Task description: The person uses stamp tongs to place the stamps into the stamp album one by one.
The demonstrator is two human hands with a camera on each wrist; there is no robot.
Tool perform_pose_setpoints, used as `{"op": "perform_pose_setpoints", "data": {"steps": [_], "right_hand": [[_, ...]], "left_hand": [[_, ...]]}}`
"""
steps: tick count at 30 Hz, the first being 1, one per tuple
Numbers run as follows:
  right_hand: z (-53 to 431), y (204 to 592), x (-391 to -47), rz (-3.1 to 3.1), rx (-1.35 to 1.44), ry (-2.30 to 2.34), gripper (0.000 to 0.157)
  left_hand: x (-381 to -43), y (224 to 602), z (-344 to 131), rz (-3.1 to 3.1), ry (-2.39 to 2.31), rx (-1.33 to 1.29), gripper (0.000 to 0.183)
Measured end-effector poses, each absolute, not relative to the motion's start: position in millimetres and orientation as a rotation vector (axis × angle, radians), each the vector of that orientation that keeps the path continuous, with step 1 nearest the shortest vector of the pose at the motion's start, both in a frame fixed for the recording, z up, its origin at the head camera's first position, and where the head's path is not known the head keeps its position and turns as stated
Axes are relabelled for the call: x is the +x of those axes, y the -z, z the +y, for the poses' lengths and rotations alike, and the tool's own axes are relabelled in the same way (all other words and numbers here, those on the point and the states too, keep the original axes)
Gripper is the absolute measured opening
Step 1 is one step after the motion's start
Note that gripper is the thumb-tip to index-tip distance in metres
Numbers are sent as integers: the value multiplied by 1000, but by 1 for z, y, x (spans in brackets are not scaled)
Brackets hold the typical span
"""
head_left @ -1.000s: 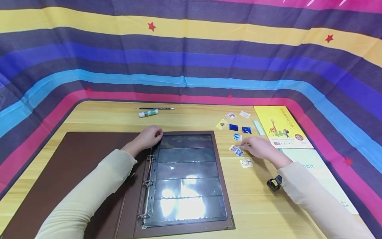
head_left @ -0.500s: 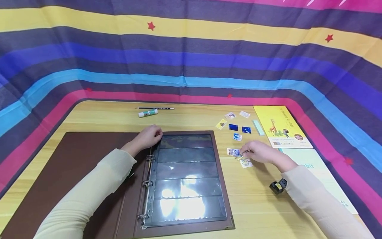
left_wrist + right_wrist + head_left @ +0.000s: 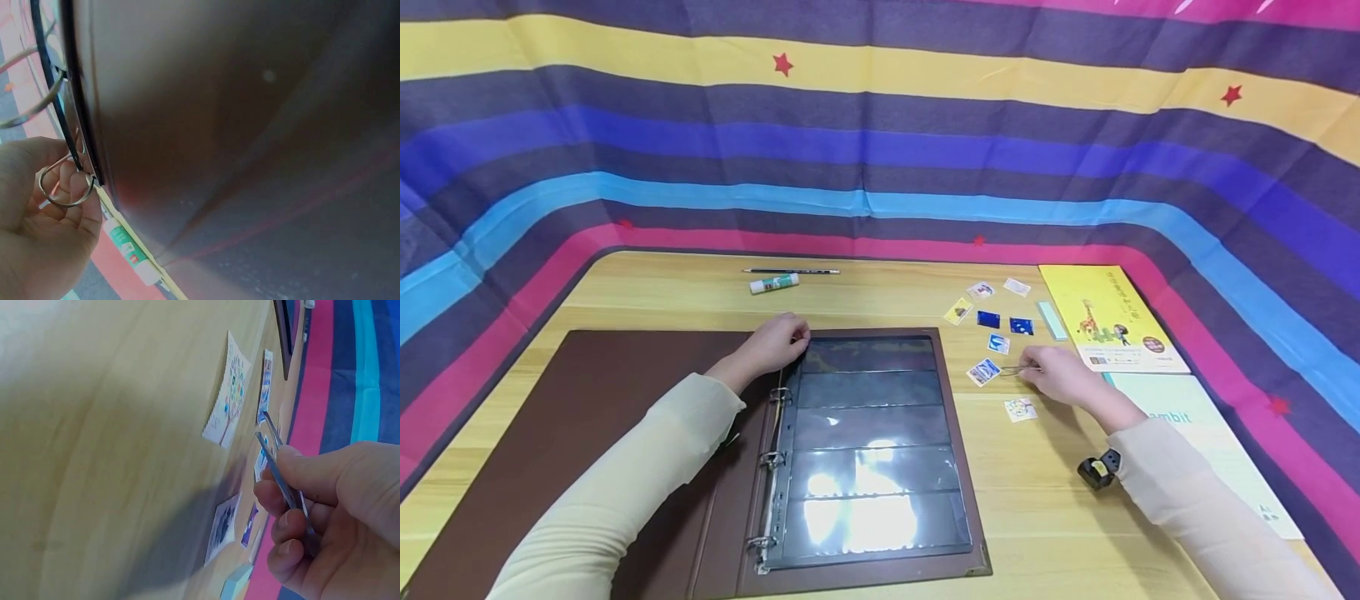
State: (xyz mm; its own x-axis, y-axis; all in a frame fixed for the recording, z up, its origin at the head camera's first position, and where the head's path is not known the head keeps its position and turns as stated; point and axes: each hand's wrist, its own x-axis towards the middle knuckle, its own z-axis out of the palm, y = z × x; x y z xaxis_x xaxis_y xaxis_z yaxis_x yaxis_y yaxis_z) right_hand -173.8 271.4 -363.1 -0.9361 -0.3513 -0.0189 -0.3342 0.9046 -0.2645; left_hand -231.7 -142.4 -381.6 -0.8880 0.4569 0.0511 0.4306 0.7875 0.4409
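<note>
My right hand point(image 3: 1060, 375) holds metal tweezers point(image 3: 277, 472) between thumb and fingers. In the right wrist view their tips stand apart. In the head view the tips reach the right edge of a blue-and-white stamp point(image 3: 983, 372), which lies at a slant; whether they grip it I cannot tell. A pale patterned stamp point(image 3: 1020, 409) lies just below. My left hand point(image 3: 772, 343) is at the top of an open brown ring binder point(image 3: 647, 400). Its thumb and curled fingers pinch the corner of the dark pocket page point(image 3: 865, 390) beside the top ring point(image 3: 69, 203).
Several more stamps point(image 3: 988, 319) lie scattered behind the right hand. A pale green strip point(image 3: 1051, 321), a yellow book point(image 3: 1105, 308) and a pale notebook point(image 3: 1202, 442) line the right side. Behind the binder are a glue stick point(image 3: 774, 284) and a pencil point(image 3: 793, 271). Striped cloth point(image 3: 865, 150) borders the table.
The blue-and-white stamp turned level, then slanted the other way, and shifted slightly left. My right hand dipped with the tweezers, then rose and drew slightly right. The left hand stays put.
</note>
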Motion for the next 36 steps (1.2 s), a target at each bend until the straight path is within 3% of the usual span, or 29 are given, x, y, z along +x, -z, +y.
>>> {"op": "perform_pose_setpoints", "data": {"steps": [18, 25, 36], "right_hand": [[254, 364, -174, 3045, -550, 459, 13], [248, 345, -180, 3022, -570, 592, 9], [197, 320, -208, 2988, -684, 735, 12]], "left_hand": [[-230, 380, -145, 2919, -700, 727, 7], [-232, 383, -146, 2931, -688, 782, 6], [-233, 381, -141, 2908, -704, 732, 10]]}}
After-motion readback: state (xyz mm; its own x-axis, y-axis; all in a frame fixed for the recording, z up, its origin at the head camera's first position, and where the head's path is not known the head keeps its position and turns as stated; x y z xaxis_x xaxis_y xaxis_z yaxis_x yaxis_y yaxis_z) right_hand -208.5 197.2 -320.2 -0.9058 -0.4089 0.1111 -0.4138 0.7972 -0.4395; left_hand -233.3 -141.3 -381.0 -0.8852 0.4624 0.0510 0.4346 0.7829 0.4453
